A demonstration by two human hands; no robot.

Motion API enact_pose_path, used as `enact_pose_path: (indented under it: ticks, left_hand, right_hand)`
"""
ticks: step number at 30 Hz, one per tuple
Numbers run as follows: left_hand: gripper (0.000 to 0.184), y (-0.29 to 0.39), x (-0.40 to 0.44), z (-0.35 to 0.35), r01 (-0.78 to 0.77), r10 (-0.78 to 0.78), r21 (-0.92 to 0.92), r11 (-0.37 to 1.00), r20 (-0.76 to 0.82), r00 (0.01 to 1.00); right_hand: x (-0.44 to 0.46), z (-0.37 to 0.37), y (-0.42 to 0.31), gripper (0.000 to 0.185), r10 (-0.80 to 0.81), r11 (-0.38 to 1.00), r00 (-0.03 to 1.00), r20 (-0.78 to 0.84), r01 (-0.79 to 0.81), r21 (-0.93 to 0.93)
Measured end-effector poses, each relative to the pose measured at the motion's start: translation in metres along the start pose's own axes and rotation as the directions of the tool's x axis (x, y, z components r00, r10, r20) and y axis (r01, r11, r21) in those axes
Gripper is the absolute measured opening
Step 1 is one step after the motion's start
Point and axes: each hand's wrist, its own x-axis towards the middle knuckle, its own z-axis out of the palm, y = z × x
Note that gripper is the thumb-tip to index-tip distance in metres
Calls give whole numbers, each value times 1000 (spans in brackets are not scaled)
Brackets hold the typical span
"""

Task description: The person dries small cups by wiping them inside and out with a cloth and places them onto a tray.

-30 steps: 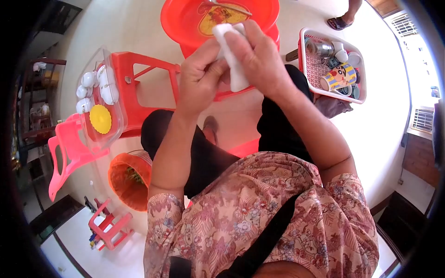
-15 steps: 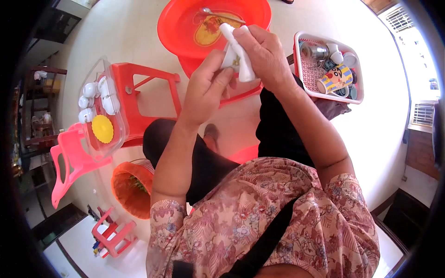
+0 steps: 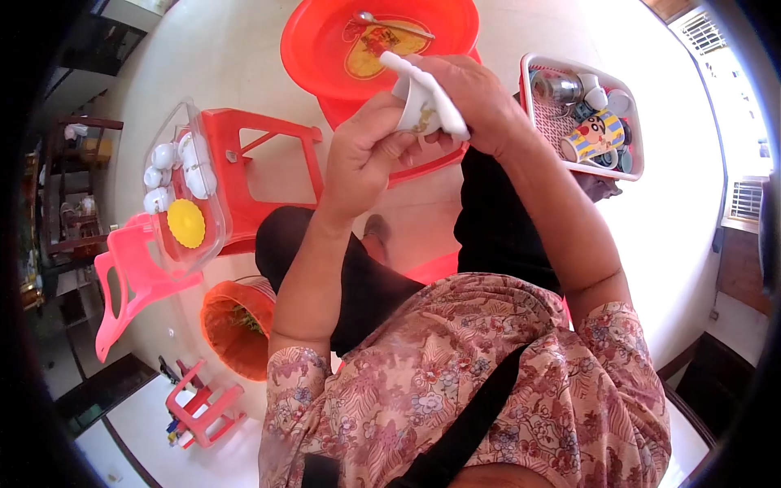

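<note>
My left hand (image 3: 362,154) is closed around a small white cup (image 3: 416,116) with a gold-green pattern on its side. My right hand (image 3: 476,102) grips a white cloth (image 3: 450,120), pressed over the cup's rim and far side. Part of the cup is hidden by the cloth and fingers. Both hands are held just in front of a red basin (image 3: 313,57), in which a metal spoon (image 3: 399,26) lies.
At right, a white-rimmed basket (image 3: 637,154) holds a patterned mug (image 3: 592,137), a glass and other cups. A clear plastic tray (image 3: 218,232) with white cups and a yellow scalloped dish stands by a red stool (image 3: 260,118). An orange-lined bin (image 3: 224,342) is lower left.
Both hands have shifted slightly down and right. The cup has turned, so more of its patterned side shows, and the cloth has moved across it.
</note>
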Motion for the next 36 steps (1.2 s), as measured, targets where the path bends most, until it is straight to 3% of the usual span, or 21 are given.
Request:
enact_pose_path:
  ticks: [1, 2, 3, 5, 7, 9, 10, 12, 15, 19, 20, 22, 23, 26, 27, 30, 33, 36]
  left_hand:
    - [15, 4, 1, 3, 20, -19, 18, 1000, -19, 1000]
    - [15, 2, 2, 2, -19, 20, 69, 997, -4, 1000]
    - [15, -1, 4, 1, -57, 56, 120, 991, 12, 998]
    - [16, -8, 5, 0, -66, 64, 138, 988, 18, 998]
    - [17, -11, 5, -1, -7, 7, 73, 997, -4, 1000]
    - [19, -11, 4, 3, 49, -42, 52, 997, -124, 991]
    - [20, -10, 3, 5, 75, -67, 37, 997, -182, 981]
    - [22, -10, 5, 6, 50, -51, -8, 999, -188, 981]
    - [24, -8, 4, 6, 87, -93, -44, 995, -192, 977]
    - [24, -1, 2, 2, 32, -28, 22, 999, -170, 985]
    - [23, -3, 2, -2, -13, 19, 54, 998, -103, 994]
    - [22, -8, 1, -11, -112, 108, 104, 988, 39, 993]
    - [21, -6, 1, -9, -123, 120, 86, 989, 42, 992]
    - [19, 5, 1, -2, -112, 113, -20, 993, 35, 993]
    - [19, 8, 2, 1, -81, 84, -93, 992, 24, 996]
    - [21, -3, 4, -4, -24, 32, -183, 983, 43, 999]
    - [27, 0, 5, -3, 37, -26, -228, 973, 49, 998]
    - [31, 1, 5, 2, 75, -79, -215, 974, -10, 997]
  right_hand:
    - [1, -6, -9, 26, 295, 884, 948, 119, -318, 342]
    - [2, -9, -13, 26, 498, 562, 804, 325, -584, 585]
    - [1, -11, -3, 23, 466, 517, 797, 384, -598, 612]
    - [0, -4, -6, 26, 551, 612, 794, 257, -594, 521]
    - [-5, 8, -5, 29, 512, 781, 857, 54, -490, 388]
    - [-17, 26, 4, 32, 299, 949, 936, -186, -272, 157]
    - [-23, 29, -13, 37, 267, 964, 936, -230, -257, 71]
    - [-30, 39, -15, 39, 29, 993, 939, -342, -67, -99]
    - [-30, 39, -14, 39, -19, 981, 939, -344, -50, -189]
    - [-19, 29, -17, 42, 203, 979, 956, -210, -204, 15]
    - [-12, 25, -13, 41, 297, 948, 944, -146, -272, 167]
    - [0, 15, -7, 41, 446, 802, 895, 16, -408, 436]
    - [4, 2, -29, 34, 597, 596, 780, 190, -589, 545]
    - [3, -3, -16, 35, 555, 343, 758, 342, -583, 736]
    - [1, -8, -6, 35, 489, 299, 743, 456, -634, 713]
    - [-3, -5, -1, 34, 440, 235, 783, 441, -574, 785]
    - [-4, -2, -2, 33, 534, 336, 797, 283, -507, 794]
    - [0, 3, -7, 33, 593, 500, 787, 169, -525, 688]
